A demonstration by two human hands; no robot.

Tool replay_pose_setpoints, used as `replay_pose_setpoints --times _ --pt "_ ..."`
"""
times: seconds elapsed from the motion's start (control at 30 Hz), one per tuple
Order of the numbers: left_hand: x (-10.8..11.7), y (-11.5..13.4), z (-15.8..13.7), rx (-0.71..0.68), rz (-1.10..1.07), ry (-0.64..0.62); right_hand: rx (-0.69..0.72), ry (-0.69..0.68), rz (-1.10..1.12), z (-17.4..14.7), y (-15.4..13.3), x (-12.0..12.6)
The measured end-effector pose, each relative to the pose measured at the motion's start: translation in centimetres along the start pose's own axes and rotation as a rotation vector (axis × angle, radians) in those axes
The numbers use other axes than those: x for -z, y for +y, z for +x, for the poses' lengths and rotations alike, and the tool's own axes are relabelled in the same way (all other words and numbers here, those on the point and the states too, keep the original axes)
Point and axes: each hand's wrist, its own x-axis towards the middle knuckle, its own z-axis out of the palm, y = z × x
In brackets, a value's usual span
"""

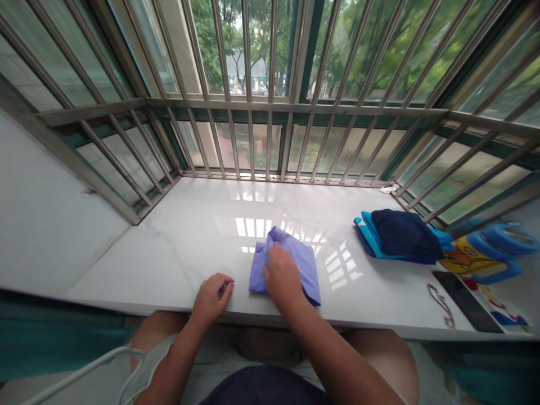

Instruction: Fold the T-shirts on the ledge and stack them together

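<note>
Sill: white ledge (pixel 177 247) under the window bars.
Stack: dark folded clothes (pixel 400 235) well right.
Purple cloth: folded garment (pixel 295 260) at centre, near the front edge.
Right hand: right hand (pixel 282 275) pressing down, fingertips pinching its top fold.
Left hand: left hand (pixel 211 297) curled loosely, just beside, empty.

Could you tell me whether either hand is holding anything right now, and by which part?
The right hand lies on the folded purple cloth, fingers at its upper left corner; a closed grip cannot be confirmed. The left hand rests curled on the white sill, apparently empty.
</note>
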Motion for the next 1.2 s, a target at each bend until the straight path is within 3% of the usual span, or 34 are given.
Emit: replay_pose_setpoints --times 0.1,0.2,0.4,0.57,0.67,0.8,0.9,1.03,1.2 --pt "0.1 -0.1 -0.1 -0.018 -0.005 0.008 0.165 -0.218 -0.024 -0.7 -3.3 -6.3" --pt "0.0 -0.1 -0.2 -0.035 0.000 0.008 0.245 -0.195 -0.001 -2.5 -3.5 -10.0" --pt "-0.1 -0.1 -0.1 -0.033 0.051 0.007 0.494 -0.094 0.000 -6.8 0.6 -12.0" --pt "-0.7 -0.6 -0.3 -0.062 0.070 0.050 0.733 0.155 0.035 -10.3 4.2 -11.6" --pt "-1.1 -0.9 -0.4 -0.094 0.077 0.080 0.622 0.198 0.163 -10.8 5.9 -7.8" --pt "-1.3 -1.0 -0.4 -0.127 0.106 0.101 0.067 0.223 0.396 -9.5 8.1 0.9" --pt "-1.4 -1.0 -0.4 -0.140 0.132 0.112 -0.282 0.367 0.458 -7.8 10.6 7.8" --pt "-1.6 -1.2 -0.5 -0.154 0.146 0.113 -0.413 0.563 0.369 -5.0 15.2 15.2" --pt "-1.9 -1.4 -0.6 -0.159 0.153 0.127 -0.480 0.678 0.418 0.2 21.8 20.8"
